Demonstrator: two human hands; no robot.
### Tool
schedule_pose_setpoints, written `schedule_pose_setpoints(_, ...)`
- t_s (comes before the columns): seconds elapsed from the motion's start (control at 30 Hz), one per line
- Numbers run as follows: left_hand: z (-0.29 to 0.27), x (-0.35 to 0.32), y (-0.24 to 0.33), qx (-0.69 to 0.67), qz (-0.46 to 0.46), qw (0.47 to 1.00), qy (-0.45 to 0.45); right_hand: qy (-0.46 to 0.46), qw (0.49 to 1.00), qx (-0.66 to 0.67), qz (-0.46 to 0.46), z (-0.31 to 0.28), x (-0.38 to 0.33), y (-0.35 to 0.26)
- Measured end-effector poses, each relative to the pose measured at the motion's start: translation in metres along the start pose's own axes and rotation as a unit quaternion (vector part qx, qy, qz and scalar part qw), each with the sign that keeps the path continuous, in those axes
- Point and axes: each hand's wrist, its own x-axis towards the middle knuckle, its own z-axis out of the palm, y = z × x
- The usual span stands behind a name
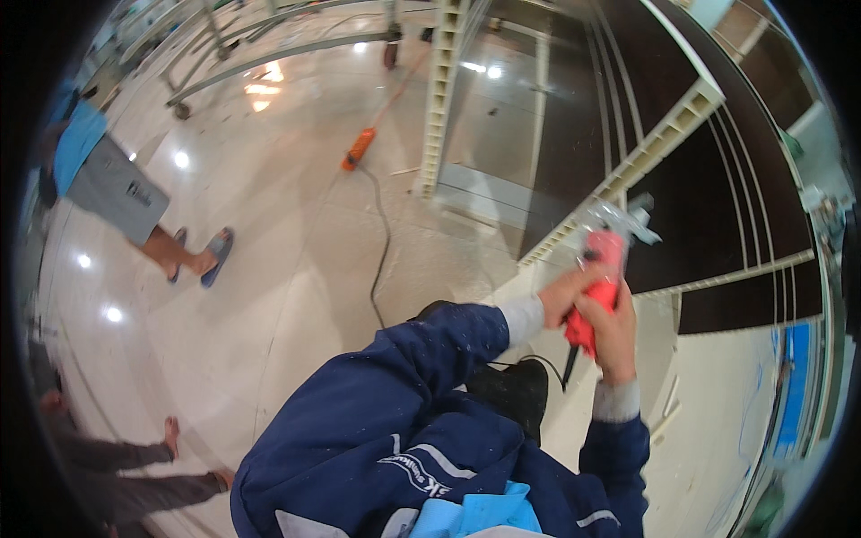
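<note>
My left hand point(561, 296) and my right hand point(615, 334) are both closed round the body of a red corded power tool point(604, 248). Clear plastic wraps its far end, beside a grey metal-looking part; the exact kind of tool is hard to make out. That far end is close to the pale, hollow-celled edge of a dark brown panel point(682, 184); whether it touches is hidden. From the tool's near end a black cord point(570, 366) drops toward my shoes.
An orange extension socket point(359, 149) lies on the glossy tiled floor point(296, 233), its cable running beside me. At left stands a person in grey shorts point(121, 193) and sandals; another person's legs point(134, 466) show lower left. A metal rack point(269, 58) is at the back.
</note>
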Motion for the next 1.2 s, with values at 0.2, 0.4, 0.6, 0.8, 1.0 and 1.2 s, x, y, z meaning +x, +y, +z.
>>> schedule_pose_setpoints(0.2,0.019,-0.063,-0.041,0.177,0.016,0.983,-0.051,0.083,0.994,0.047,-0.057,0.001,-0.099,0.043)
schedule_pose_setpoints(0.4,0.036,-0.096,-0.061,0.244,0.064,0.965,-0.075,0.05,0.964,0.26,0.022,-0.014,-0.141,0.061)
schedule_pose_setpoints(0.6,0.039,-0.137,-0.066,0.579,0.24,0.769,-0.128,0.09,0.882,0.457,0.065,-0.03,-0.13,0.053)
schedule_pose_setpoints(0.8,0.024,-0.122,-0.039,0.525,0.157,0.818,-0.177,0.064,0.84,0.532,0.09,-0.04,-0.107,0.071)
schedule_pose_setpoints(1.0,0.042,-0.121,-0.018,0.523,0.108,0.823,-0.193,0.079,0.82,0.552,0.132,-0.04,-0.109,0.055)
schedule_pose_setpoints(1.2,0.066,-0.13,-0.022,0.707,0.269,0.639,-0.139,0.092,0.864,0.49,0.077,-0.036,-0.11,0.063)
